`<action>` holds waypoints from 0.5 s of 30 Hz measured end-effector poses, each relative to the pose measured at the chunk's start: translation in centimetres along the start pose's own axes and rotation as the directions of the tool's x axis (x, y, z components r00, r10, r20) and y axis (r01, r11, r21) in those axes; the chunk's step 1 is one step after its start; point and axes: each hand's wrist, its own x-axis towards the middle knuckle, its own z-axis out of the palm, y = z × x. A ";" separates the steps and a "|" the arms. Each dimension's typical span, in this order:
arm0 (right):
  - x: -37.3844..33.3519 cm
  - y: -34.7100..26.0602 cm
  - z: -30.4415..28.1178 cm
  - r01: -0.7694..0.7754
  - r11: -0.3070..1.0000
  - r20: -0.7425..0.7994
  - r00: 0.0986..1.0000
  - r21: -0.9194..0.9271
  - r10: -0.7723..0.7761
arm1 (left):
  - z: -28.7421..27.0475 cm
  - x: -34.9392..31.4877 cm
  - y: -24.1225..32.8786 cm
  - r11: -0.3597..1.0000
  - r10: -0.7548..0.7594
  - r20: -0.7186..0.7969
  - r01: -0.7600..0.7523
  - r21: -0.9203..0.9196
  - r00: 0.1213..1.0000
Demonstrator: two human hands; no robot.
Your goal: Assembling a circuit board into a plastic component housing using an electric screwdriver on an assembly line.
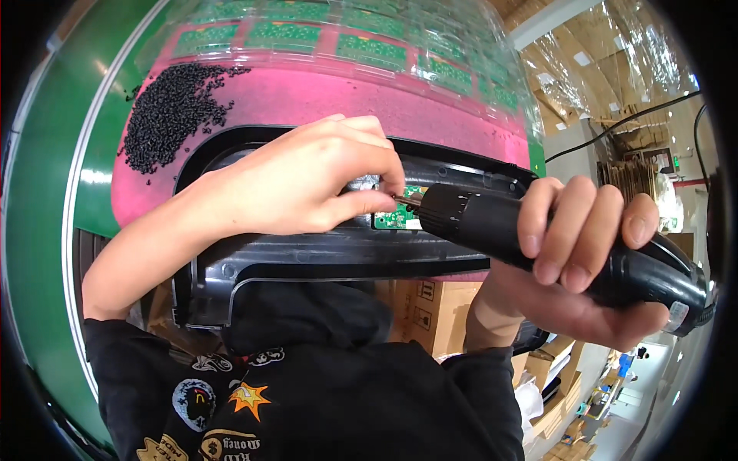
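My right hand (588, 238) is wrapped around a black electric screwdriver (480, 223), which lies nearly level and points left. Its thin metal bit reaches to the fingertips of my left hand (323, 173). There my left thumb and forefinger are pinched together right at the bit's tip; whatever small thing they hold is hidden. Just below the tip lies a green circuit board (396, 218), partly covered by my left fingers and the screwdriver's nose. The board sits inside a long black plastic housing (307, 257) with raised rims, lying across the table in front of me.
A heap of small black screws (173, 111) lies at the left on a pink mat (307, 92). Clear plastic trays of green boards (369, 50) fill the far side. Green table surface (46, 230) borders the left. Cardboard boxes (442, 311) stand below the near edge.
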 end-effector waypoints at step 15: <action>-2.3 2.2 -0.7 -0.299 0.937 -0.140 0.951 -0.181 0.276 | 0.6 -0.2 -0.1 0.967 -0.041 -0.001 0.040 0.251 0.999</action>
